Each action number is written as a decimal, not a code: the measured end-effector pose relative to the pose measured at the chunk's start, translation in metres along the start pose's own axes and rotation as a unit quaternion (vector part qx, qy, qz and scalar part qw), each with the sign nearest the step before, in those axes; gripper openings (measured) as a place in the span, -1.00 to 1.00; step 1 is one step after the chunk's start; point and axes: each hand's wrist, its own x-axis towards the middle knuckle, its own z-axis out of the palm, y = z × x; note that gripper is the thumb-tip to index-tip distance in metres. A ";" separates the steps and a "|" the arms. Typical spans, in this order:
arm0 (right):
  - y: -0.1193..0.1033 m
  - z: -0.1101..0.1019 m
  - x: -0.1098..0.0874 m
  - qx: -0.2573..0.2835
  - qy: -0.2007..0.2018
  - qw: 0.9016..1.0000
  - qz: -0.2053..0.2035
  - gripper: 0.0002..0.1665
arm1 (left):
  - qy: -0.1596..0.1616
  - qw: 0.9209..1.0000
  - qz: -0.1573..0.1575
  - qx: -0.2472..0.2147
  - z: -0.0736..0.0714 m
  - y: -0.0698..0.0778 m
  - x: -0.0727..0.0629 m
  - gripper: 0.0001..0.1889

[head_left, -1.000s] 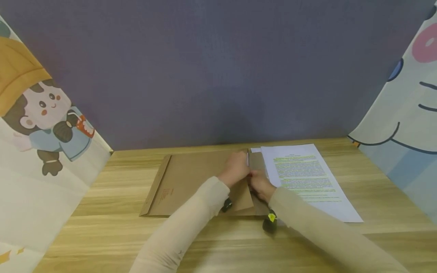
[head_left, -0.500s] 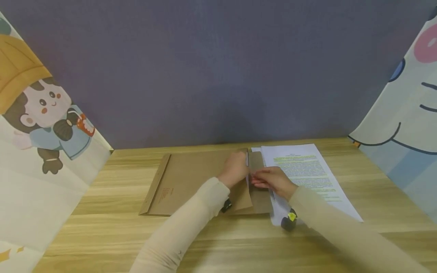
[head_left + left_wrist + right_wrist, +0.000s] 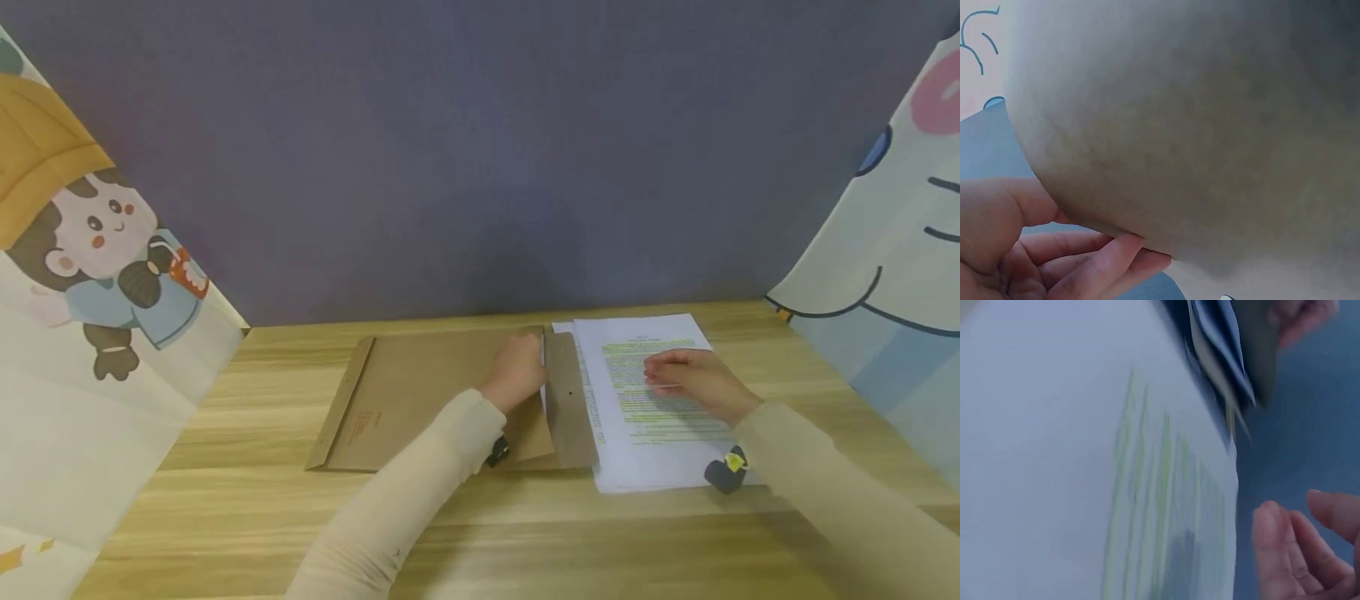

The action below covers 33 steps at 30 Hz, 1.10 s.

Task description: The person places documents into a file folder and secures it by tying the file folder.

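Observation:
A brown kraft paper envelope (image 3: 435,375) lies flat, red print at its lower left and its flap (image 3: 573,425) spread out to the right. My left hand (image 3: 513,371) grips the front layer at the mouth; in the left wrist view its thumb and fingers (image 3: 1094,265) pinch the brown paper's edge. White paper shows just inside the lifted mouth. To the right, printed sheets (image 3: 652,467) with yellow-green highlighting lie partly overlapped by the flap. Above them hovers my right hand (image 3: 693,379), fingers loosely bent with nothing between them; the right wrist view shows thumb and fingertips apart.
The wood-grain table (image 3: 450,542) ends at a dark grey panel (image 3: 495,167) behind. Cartoon-printed white walls (image 3: 52,417) stand on the left and right. A dark wrist camera with a yellow mark (image 3: 727,469) sits below my right wrist.
My right hand has left the envelope's mouth and moved right, over the highlighted sheets, uncovering the flap. The left hand has kept its hold at the mouth.

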 end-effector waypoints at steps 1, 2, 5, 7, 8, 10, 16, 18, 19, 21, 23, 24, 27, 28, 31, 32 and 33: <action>0.002 -0.008 -0.003 -0.013 0.006 1.000 -0.002 -0.42 | -0.001 1.000 0.000 -0.004 0.000 0.001 0.000 -0.70; 0.003 -0.015 -0.007 -0.032 0.010 0.999 -0.005 -0.42 | -0.002 1.000 0.001 -0.005 0.000 0.001 -0.001 -0.69; 0.007 -0.031 -0.016 -0.121 0.031 0.992 -0.001 -0.45 | -0.003 1.000 -0.001 -0.005 -0.001 0.001 -0.001 -0.68; 0.009 -0.040 -0.021 -0.221 0.048 0.974 0.002 -0.49 | 0.001 1.000 0.000 0.005 -0.001 0.001 -0.001 -0.70; 0.009 -0.044 -0.024 -0.270 0.055 0.961 0.004 -0.51 | 0.001 1.000 0.002 0.014 -0.001 0.001 -0.001 -0.71; 0.011 -0.051 -0.027 -0.348 0.070 0.935 0.011 -0.53 | 0.002 1.000 0.004 0.022 -0.001 0.001 -0.001 -0.72; 0.017 -0.066 -0.036 -0.428 0.070 0.900 0.056 -0.39 | 0.002 1.000 0.005 0.029 0.001 0.002 -0.001 -0.75; 0.020 -0.068 -0.038 -0.428 0.060 0.899 0.073 -0.30 | 0.003 0.999 0.004 0.032 0.001 0.002 -0.001 -0.77; 0.021 -0.070 -0.039 -0.427 0.054 0.899 0.080 -0.28 | 0.003 0.999 0.004 0.034 0.002 0.003 -0.001 -0.78; 0.023 -0.072 -0.039 -0.424 0.046 0.901 0.079 -0.27 | 0.003 1.000 0.001 0.025 0.003 0.003 -0.001 -0.79; 0.024 -0.073 -0.040 -0.421 0.044 0.903 0.077 -0.28 | 0.003 1.000 -0.001 0.022 0.003 0.004 0.000 -0.81; 0.024 -0.073 -0.039 -0.419 0.044 0.903 0.078 -0.29 | 0.003 1.000 -0.002 0.019 0.003 0.004 0.000 -0.81; 0.024 -0.074 -0.038 -0.415 0.040 0.904 0.090 -0.29 | 0.001 1.000 -0.005 0.023 0.003 0.005 0.001 -0.82; 0.025 -0.074 -0.037 -0.414 0.038 0.904 0.097 -0.28 | 0.000 1.000 -0.005 0.028 0.003 0.006 0.001 -0.82; 0.026 -0.075 -0.037 -0.412 0.033 0.905 0.105 -0.27 | -0.002 0.999 -0.006 0.036 0.004 0.006 0.001 -0.80; 0.027 -0.075 -0.036 -0.410 0.033 0.905 0.106 -0.26 | -0.002 0.999 -0.006 0.039 0.005 0.006 0.001 -0.79; 0.027 -0.075 -0.036 -0.406 0.034 0.907 0.107 -0.25 | -0.001 0.999 -0.006 0.037 0.005 0.006 0.001 -0.78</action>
